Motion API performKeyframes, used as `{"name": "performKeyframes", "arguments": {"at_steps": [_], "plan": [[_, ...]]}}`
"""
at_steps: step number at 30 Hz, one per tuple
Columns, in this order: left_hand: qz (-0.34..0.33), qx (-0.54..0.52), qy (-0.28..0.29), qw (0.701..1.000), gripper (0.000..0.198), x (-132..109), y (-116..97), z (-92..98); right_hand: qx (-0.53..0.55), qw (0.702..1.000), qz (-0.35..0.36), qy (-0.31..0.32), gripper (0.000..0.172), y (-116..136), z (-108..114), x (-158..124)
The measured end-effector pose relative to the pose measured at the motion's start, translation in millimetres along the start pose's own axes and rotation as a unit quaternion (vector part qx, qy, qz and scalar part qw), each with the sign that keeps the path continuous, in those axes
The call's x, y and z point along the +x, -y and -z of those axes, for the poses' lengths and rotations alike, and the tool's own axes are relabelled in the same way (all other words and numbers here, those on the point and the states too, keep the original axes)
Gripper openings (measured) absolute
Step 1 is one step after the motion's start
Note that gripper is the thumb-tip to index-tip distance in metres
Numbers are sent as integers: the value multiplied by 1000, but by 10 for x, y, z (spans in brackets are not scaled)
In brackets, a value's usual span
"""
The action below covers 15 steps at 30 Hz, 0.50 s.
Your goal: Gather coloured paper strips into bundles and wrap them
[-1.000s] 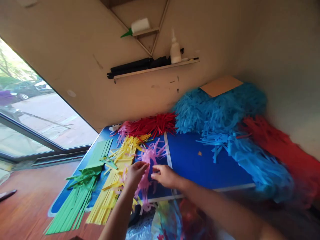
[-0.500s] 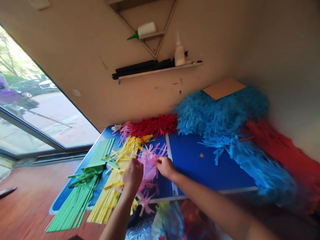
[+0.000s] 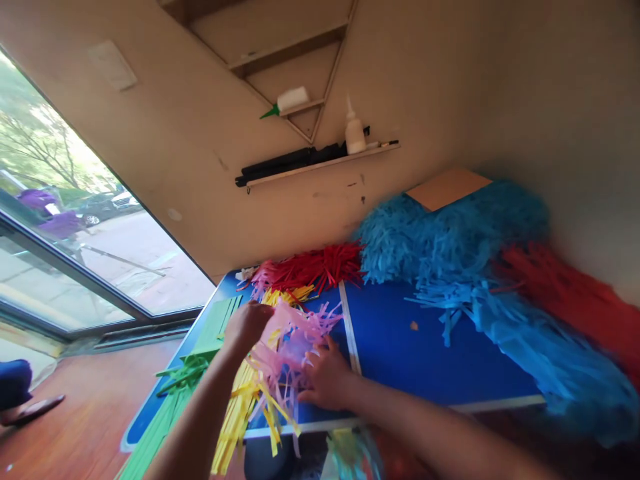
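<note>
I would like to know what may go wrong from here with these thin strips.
The pink fringe lies partly over the yellow strips, so they might tangle. The left hand appears to pinch the pink fringe, whose thin strips could tear if pulled. The yellow strips reach past the near edge of the blue table, so a knock might drag them off.

No readable text, labels, brands, numbers or signs anywhere.

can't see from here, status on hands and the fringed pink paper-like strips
Left hand pinching the pink strips. Right hand open at their right side. Flat yellow paper-like strips crowding their left.
</note>
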<state>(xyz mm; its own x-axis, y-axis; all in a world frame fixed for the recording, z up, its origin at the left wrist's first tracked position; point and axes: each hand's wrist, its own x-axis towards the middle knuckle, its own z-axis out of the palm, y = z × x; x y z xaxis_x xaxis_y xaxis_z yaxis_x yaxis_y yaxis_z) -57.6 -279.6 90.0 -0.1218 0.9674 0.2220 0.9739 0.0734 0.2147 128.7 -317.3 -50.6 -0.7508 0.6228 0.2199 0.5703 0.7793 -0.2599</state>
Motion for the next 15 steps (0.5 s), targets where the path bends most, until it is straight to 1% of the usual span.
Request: {"name": "performKeyframes", "arguments": {"at_steps": [2, 5, 7, 8, 10, 11, 12, 13, 14, 15], "plan": [[1, 70, -52, 996, 22, 109, 4, 320, -4, 1000, -4, 16, 60, -10, -12, 20], [10, 150, -158, 976, 35, 233, -93, 754, 3, 999, -21, 26, 57, -24, 10, 46], [-5, 179, -210, 961, 40, 299, -230, 962, 2, 999, -26, 38, 55, -35, 56, 56], [-20, 189, -227, 955, 41, 325, -313, 1031, 1, 999, -21, 43, 55, -42, 99, 52], [-70, 202, -237, 948, 39, 353, -495, 1082, 17, 999, -1, 27, 55, -54, 237, 10], [-104, 208, -230, 945, 37, 348, -590, 1060, 42, 999, 5, 1, 51, -53, 333, -31], [-141, 213, -218, 942, 37, 328, -685, 1007, 80, 996, 0, -38, 46, -44, 443, -84], [-180, 217, -203, 938, 38, 289, -781, 924, 136, 987, -10, -82, 40, -25, 562, -145], [-221, 221, -189, 931, 40, 232, -875, 819, 213, 969, -23, -121, 39, 4, 682, -208], [-260, 223, -178, 923, 42, 156, -966, 698, 306, 940, -32, -147, 43, 39, 793, -268]]}}
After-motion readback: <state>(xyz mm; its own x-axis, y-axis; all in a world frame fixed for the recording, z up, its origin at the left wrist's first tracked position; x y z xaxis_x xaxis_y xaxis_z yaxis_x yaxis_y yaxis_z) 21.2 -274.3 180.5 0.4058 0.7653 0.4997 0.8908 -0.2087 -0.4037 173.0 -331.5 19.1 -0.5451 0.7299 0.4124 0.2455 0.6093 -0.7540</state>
